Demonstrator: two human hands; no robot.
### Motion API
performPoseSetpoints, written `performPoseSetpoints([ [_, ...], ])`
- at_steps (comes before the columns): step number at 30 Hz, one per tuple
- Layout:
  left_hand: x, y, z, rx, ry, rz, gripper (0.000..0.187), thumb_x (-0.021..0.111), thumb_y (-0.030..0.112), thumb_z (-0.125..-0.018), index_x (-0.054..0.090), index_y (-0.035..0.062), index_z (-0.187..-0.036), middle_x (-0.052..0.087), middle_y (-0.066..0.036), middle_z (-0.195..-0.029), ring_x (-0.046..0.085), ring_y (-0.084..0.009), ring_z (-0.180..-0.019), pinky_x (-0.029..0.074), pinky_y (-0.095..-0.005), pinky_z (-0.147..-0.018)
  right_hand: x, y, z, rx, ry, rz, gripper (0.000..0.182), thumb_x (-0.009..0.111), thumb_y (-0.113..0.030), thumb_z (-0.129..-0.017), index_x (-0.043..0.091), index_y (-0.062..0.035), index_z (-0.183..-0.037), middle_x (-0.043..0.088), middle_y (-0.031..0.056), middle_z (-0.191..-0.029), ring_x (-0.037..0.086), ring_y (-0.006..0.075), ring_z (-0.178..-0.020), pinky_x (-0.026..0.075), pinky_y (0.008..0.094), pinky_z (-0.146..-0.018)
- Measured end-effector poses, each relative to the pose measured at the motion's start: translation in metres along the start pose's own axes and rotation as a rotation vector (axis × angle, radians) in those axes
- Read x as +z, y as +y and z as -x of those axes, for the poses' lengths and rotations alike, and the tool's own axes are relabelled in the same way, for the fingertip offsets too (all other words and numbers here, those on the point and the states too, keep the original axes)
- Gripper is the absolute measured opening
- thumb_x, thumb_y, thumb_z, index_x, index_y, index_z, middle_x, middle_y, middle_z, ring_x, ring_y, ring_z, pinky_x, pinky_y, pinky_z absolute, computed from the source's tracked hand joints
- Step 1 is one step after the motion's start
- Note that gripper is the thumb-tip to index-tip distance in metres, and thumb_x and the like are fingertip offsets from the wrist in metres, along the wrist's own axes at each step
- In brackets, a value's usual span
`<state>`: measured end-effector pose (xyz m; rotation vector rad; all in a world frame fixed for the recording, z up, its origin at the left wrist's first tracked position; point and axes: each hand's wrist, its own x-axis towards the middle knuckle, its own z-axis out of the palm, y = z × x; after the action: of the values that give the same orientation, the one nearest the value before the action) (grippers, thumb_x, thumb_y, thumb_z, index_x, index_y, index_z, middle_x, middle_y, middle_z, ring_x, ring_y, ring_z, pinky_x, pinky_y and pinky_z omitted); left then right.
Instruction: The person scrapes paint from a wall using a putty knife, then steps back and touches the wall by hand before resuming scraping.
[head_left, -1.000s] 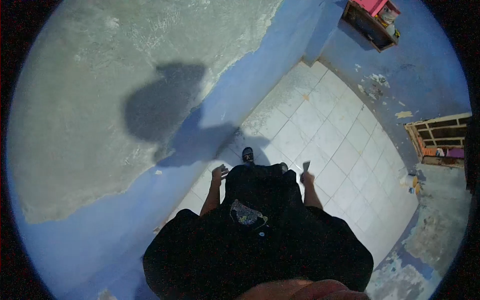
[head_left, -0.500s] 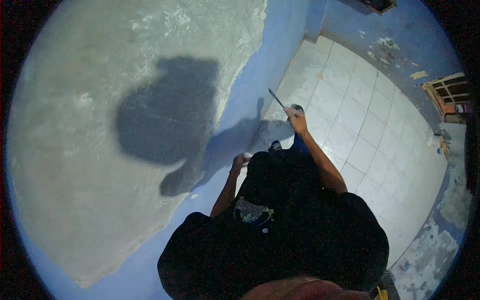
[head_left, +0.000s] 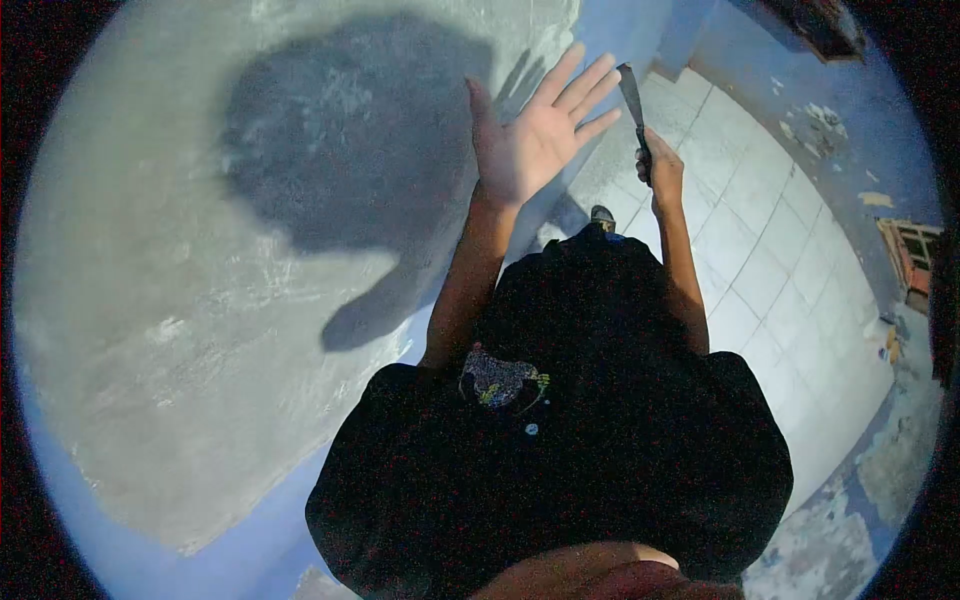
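Note:
My left hand [head_left: 537,145] is raised in front of the wall, palm showing and fingers spread, with nothing in it. To its right, my right hand [head_left: 664,175] is wrapped round the dark handle of a scraper-like tool [head_left: 632,98]. The tool's blade points up and a little left, close to the fingertips of my left hand. Behind both is a wall with a large grey plaster patch [head_left: 200,330] edged by blue paint [head_left: 625,35].
White floor tiles [head_left: 775,270] lie at the right. A shoe [head_left: 602,215] shows beyond my dark shirt [head_left: 600,440]. The far blue wall has peeling spots [head_left: 815,130] and a framed opening [head_left: 912,255]. Small items [head_left: 889,342] lie by the right edge.
My left hand has risen from low beside the shirt and opened wide. My right hand has moved up and right with the tool, which is now more upright. The view has shifted slightly.

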<state>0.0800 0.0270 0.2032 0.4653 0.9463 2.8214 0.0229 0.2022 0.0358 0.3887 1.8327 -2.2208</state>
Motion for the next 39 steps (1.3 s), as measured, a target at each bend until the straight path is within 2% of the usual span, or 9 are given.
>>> performPoseSetpoints([
  [6, -0.019, -0.002, -0.022, 0.067, 0.046, 0.046, 0.106, 0.007, 0.08, -0.067, 0.008, -0.0027, -0.134, 0.011, -0.024, -0.139, 0.01, -0.0361, -0.129, 0.004, -0.0517, -0.103, 0.021, -0.008, -0.039, 0.039, -0.094, 0.016, 0.03, 0.055, -0.033, -0.083, 0.06, -0.0054, -0.072, 0.049, -0.0006, -0.057, 0.04, 0.0062, -0.044, 0.03, 0.0207, -0.04],
  [9, -0.035, 0.001, -0.016, 0.017, 0.142, 0.132, 0.101, 0.016, 0.076, -0.072, 0.014, -0.0043, -0.133, 0.017, -0.024, -0.137, 0.017, -0.0343, -0.128, 0.011, -0.0493, -0.103, 0.038, 0.001, -0.042, 0.116, -0.143, -0.062, 0.029, 0.056, -0.034, -0.082, 0.06, -0.0058, -0.074, 0.049, -0.0015, -0.059, 0.041, 0.0065, -0.045, 0.031, 0.0209, -0.04],
  [12, -0.075, -0.013, -0.011, -0.299, 0.457, -0.556, 0.09, 0.027, 0.067, -0.079, 0.022, -0.0064, -0.13, 0.026, -0.023, -0.133, 0.026, -0.0306, -0.125, 0.021, -0.0443, -0.102, 0.054, 0.003, -0.037, 0.137, -0.113, -0.209, 0.027, 0.057, -0.032, -0.082, 0.062, -0.006, -0.081, 0.05, -0.0015, -0.062, 0.042, 0.006, -0.046, 0.031, 0.0198, -0.04],
  [17, -0.129, -0.048, 0.011, -0.459, 0.667, -0.31, 0.075, 0.033, 0.055, -0.084, 0.029, -0.0081, -0.126, 0.036, -0.022, -0.128, 0.034, -0.0287, -0.121, 0.027, -0.0416, -0.099, 0.069, 0.009, -0.024, -0.012, -0.049, -0.083, 0.031, 0.058, -0.031, -0.082, 0.062, -0.0059, -0.099, 0.051, 0.0004, -0.062, 0.045, 0.0065, -0.047, 0.033, 0.0208, -0.04],
  [24, -0.138, -0.058, -0.012, -0.517, 0.685, -0.243, 0.08, 0.036, 0.056, -0.083, 0.023, -0.0092, -0.127, 0.034, -0.024, -0.129, 0.032, -0.0317, -0.121, 0.026, -0.0431, -0.098, 0.084, 0.006, 0.012, -0.105, 0.014, -0.023, 0.028, 0.053, -0.027, -0.085, 0.066, -0.0022, -0.086, 0.053, 0.0018, -0.055, 0.046, 0.008, -0.05, 0.036, 0.024, -0.045],
  [27, -0.151, -0.058, 0.005, -0.441, 0.492, -0.068, 0.083, 0.038, 0.057, -0.082, 0.021, -0.0094, -0.128, 0.037, -0.023, -0.126, 0.032, -0.0315, -0.121, 0.026, -0.042, -0.098, 0.088, 0.059, 0.031, -0.247, -0.054, 0.123, 0.025, 0.054, -0.024, -0.085, 0.064, -0.0019, -0.084, 0.051, 0.002, -0.054, 0.044, 0.0065, -0.05, 0.035, 0.0232, -0.046],
  [30, -0.155, -0.068, 0.018, -0.367, 0.593, -0.014, 0.074, 0.039, 0.057, -0.082, 0.033, -0.0058, -0.121, 0.044, -0.017, -0.114, 0.043, -0.0276, -0.107, 0.033, -0.0381, -0.091, 0.092, 0.059, 0.064, -0.391, -0.055, 0.239, 0.024, 0.055, -0.024, -0.084, 0.063, -0.0019, -0.089, 0.054, 0.0067, -0.059, 0.045, 0.007, -0.054, 0.037, 0.0238, -0.051],
  [32, -0.152, -0.071, -0.011, -0.367, 0.542, 0.359, 0.067, 0.04, 0.055, -0.082, 0.039, -0.0035, -0.116, 0.048, -0.014, -0.105, 0.047, -0.0246, -0.097, 0.036, -0.0352, -0.087, 0.079, 0.018, 0.051, -0.357, -0.033, 0.283, 0.025, 0.057, -0.024, -0.082, 0.062, -0.004, -0.096, 0.061, 0.0161, -0.069, 0.049, 0.0089, -0.061, 0.042, 0.0263, -0.058],
  [39, -0.187, -0.091, -0.03, -0.389, 0.252, 0.89, 0.047, 0.041, 0.047, -0.084, 0.053, 0.002, -0.09, 0.053, -0.002, -0.073, 0.049, -0.0136, -0.061, 0.039, -0.0263, -0.058, 0.073, 0.013, 0.036, -0.181, -0.106, 0.197, 0.024, 0.056, -0.023, -0.082, 0.062, -0.0042, -0.096, 0.06, 0.018, -0.071, 0.048, 0.0088, -0.062, 0.043, 0.0289, -0.06],
])
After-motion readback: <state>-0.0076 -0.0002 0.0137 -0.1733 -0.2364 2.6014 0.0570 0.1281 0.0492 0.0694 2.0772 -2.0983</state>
